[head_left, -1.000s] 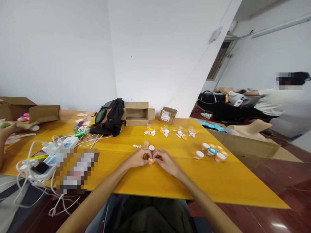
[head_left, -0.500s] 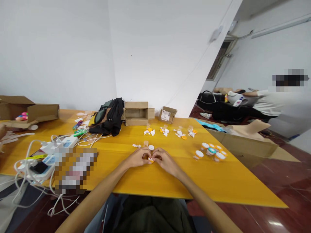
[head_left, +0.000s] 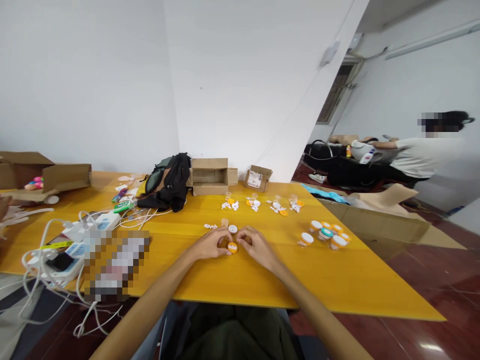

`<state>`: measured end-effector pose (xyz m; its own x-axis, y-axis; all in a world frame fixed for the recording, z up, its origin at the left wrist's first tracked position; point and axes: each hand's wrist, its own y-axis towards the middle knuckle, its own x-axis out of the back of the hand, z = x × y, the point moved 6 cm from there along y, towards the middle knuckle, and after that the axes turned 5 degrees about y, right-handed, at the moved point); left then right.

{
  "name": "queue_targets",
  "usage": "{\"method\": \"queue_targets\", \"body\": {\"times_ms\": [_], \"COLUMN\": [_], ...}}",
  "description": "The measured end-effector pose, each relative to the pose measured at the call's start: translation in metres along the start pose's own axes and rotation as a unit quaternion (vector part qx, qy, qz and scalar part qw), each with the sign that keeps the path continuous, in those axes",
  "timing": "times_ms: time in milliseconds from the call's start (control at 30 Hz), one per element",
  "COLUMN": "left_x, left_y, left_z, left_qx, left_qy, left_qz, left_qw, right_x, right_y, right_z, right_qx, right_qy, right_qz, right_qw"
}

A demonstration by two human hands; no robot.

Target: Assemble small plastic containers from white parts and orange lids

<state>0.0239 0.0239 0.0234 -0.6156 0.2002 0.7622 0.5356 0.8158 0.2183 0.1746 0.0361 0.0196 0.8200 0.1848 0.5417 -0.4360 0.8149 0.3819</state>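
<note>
An orange ring with white bits inside (head_left: pixel 232 247) lies on the yellow table between my hands. My left hand (head_left: pixel 215 243) curves around its left side, thumb and fingertips at its edge. On the other side, my right hand (head_left: pixel 255 245) is raised slightly off the ring, thumb and index finger close together; whether something tiny is between them is too small to tell. Just beyond sits a white round disc (head_left: pixel 232 229), with a clear cup (head_left: pixel 224 223) beside it. Small white pieces (head_left: pixel 210 226) lie to the left of the cup.
Several lidded cups (head_left: pixel 325 233) stand on the right. Groups of small parts (head_left: pixel 277 206) lie farther back, before cardboard boxes (head_left: pixel 210 177) and a black bag (head_left: pixel 170 182). Power strips (head_left: pixel 77 255) with cables and a blurred phone-like item (head_left: pixel 122 262) are left. Another person (head_left: pixel 416 155) sits far right.
My right hand has drawn back slightly to the right, off the orange ring. The fingertips of both hands have parted, and the ring's inside now shows.
</note>
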Motion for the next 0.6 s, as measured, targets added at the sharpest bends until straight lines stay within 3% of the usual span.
{"method": "queue_targets", "body": {"times_ms": [100, 333, 600], "left_x": [0.011, 0.049, 0.04], "left_y": [-0.003, -0.013, -0.015], "left_z": [0.003, 0.008, 0.013], "left_qx": [0.012, 0.023, 0.007], "left_qy": [0.009, 0.098, 0.225], "left_qz": [-0.022, -0.143, -0.123], "left_qw": [1.0, 0.985, 0.966], "right_x": [0.004, 0.005, -0.006], "right_y": [0.002, 0.009, 0.023], "right_z": [-0.009, -0.016, -0.009], "right_qx": [-0.004, -0.008, 0.028], "right_qy": [-0.016, -0.047, -0.066], "right_qz": [-0.037, -0.064, -0.049], "right_qw": [0.999, 0.997, 0.996]}}
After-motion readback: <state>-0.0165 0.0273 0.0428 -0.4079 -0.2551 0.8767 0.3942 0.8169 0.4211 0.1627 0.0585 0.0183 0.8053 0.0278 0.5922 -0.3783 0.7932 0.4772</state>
